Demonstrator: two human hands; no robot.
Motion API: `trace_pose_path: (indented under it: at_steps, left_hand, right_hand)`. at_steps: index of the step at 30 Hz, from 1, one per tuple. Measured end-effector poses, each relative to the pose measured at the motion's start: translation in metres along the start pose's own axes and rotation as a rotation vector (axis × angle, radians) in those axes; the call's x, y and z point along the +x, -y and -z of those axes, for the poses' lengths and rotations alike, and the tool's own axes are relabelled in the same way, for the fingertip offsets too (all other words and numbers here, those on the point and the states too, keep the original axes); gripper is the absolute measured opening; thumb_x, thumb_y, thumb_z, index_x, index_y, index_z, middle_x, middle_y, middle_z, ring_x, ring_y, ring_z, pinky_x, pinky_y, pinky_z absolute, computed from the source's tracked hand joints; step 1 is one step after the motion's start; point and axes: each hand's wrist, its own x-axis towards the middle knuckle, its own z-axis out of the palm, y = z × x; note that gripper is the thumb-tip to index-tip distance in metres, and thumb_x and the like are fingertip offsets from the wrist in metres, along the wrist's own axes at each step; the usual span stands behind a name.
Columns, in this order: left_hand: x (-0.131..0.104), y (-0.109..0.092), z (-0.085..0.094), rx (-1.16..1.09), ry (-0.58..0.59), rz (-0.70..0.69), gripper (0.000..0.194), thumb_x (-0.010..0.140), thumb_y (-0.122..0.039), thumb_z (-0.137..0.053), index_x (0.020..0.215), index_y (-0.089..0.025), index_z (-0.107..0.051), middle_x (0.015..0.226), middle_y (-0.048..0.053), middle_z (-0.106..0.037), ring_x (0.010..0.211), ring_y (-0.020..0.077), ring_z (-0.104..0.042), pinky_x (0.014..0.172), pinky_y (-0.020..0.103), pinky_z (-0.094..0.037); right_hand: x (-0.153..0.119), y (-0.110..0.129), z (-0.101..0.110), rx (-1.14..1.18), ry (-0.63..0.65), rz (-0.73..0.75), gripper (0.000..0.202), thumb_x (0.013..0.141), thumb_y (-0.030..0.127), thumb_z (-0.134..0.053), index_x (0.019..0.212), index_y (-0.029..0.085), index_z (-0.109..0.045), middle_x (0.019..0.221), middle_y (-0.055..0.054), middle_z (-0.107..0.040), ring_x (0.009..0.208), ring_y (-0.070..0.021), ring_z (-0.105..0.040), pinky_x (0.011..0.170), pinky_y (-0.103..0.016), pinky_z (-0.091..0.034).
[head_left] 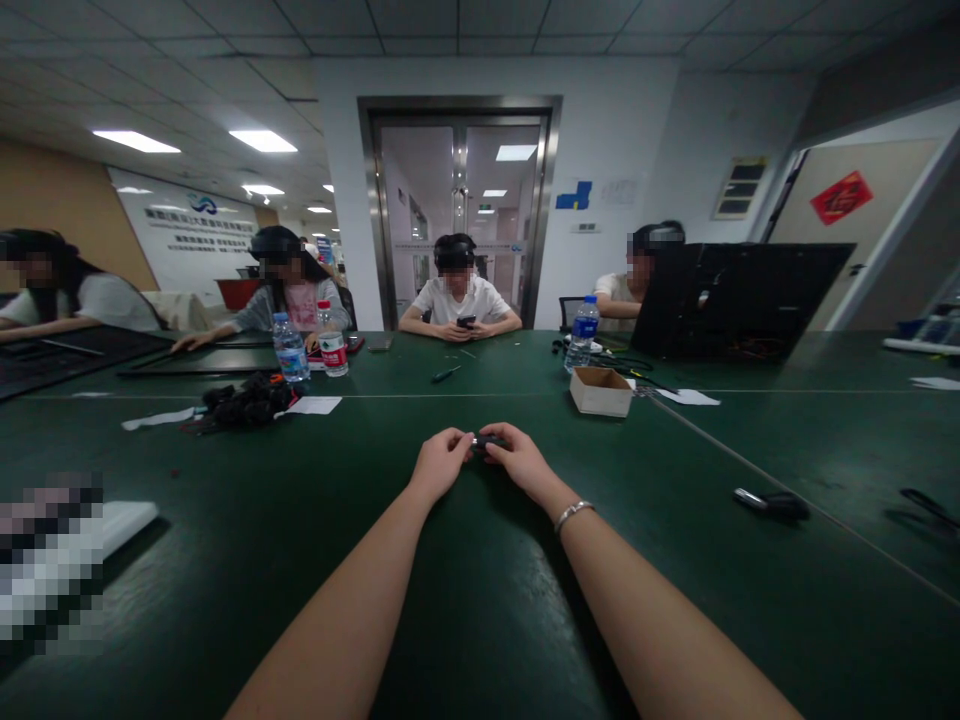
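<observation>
Both my hands meet over the green table (480, 580) around a small black object with a silver end (487, 441). My left hand (441, 464) pinches its silver end between thumb and fingers. Wrapped about the black part from the other side is my right hand (523, 462), its thumb and fingers closed on it. The fingers cover much of the object, so its exact kind cannot be made out. A bracelet (574, 514) circles my right wrist. Another black object with a silver end (772, 503) lies farther right on the table.
Beyond my hands are a small open cardboard box (602, 394), a screwdriver (446, 374) and bottles (291, 350). A black cable bundle (249, 402) lies left. A large black panel (742, 300) stands back right. Several people sit around; one opposite holds a phone (466, 322).
</observation>
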Motion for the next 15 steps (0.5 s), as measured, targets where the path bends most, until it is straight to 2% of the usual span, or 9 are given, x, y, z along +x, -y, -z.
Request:
trace_pose_path:
  at_steps: [2, 6, 9, 12, 15]
  left_hand:
    - [0.0, 0.0, -0.001, -0.041, 0.015, -0.014, 0.034, 0.08, -0.048, -0.05, 0.085, -0.017, -0.063, 0.077, 0.004, -0.065, 0.072, 0.0156, -0.06, 0.066, 0.026, -0.045]
    - [0.001, 0.003, -0.003, -0.117, 0.019, -0.046, 0.038, 0.077, -0.046, -0.057, 0.104, -0.02, -0.059, 0.084, 0.004, -0.067, 0.078, 0.0161, -0.062, 0.07, 0.027, -0.047]
    - [0.002, 0.004, -0.005, -0.131, -0.01, -0.09, 0.031, 0.076, -0.041, -0.059, 0.099, -0.02, -0.061, 0.088, 0.004, -0.065, 0.08, 0.0153, -0.061, 0.072, 0.026, -0.047]
    - [0.004, 0.004, -0.006, -0.228, -0.076, -0.055, 0.027, 0.076, -0.035, -0.061, 0.096, -0.018, -0.059, 0.09, 0.004, -0.063, 0.08, 0.0151, -0.06, 0.07, 0.026, -0.048]
    - [0.006, 0.003, -0.001, -0.302, -0.144, -0.001, 0.028, 0.077, -0.03, -0.059, 0.101, -0.016, -0.056, 0.093, 0.006, -0.061, 0.085, 0.0165, -0.061, 0.073, 0.028, -0.05]
  right_hand:
    - [0.001, 0.0, 0.0, 0.004, -0.002, -0.001, 0.023, 0.072, 0.02, -0.061, 0.095, 0.019, -0.059, 0.098, -0.003, -0.059, 0.082, -0.0127, -0.06, 0.075, -0.03, -0.052]
    - [0.001, 0.002, 0.0, -0.01, 0.013, 0.011, 0.025, 0.069, 0.026, -0.066, 0.093, 0.019, -0.06, 0.092, -0.002, -0.06, 0.078, -0.0122, -0.059, 0.073, -0.029, -0.051]
    - [-0.002, 0.006, -0.001, -0.048, 0.053, 0.014, 0.029, 0.07, 0.031, -0.067, 0.096, 0.018, -0.059, 0.084, -0.001, -0.061, 0.075, -0.0122, -0.059, 0.073, -0.029, -0.049]
    - [-0.006, 0.011, -0.006, -0.126, 0.096, -0.005, 0.038, 0.074, 0.035, -0.064, 0.106, 0.018, -0.055, 0.074, 0.001, -0.061, 0.072, -0.0129, -0.059, 0.072, -0.03, -0.048]
    - [-0.01, 0.018, -0.012, -0.148, 0.132, -0.022, 0.045, 0.076, 0.038, -0.063, 0.115, 0.02, -0.05, 0.084, -0.001, -0.064, 0.079, -0.0143, -0.061, 0.077, -0.031, -0.049]
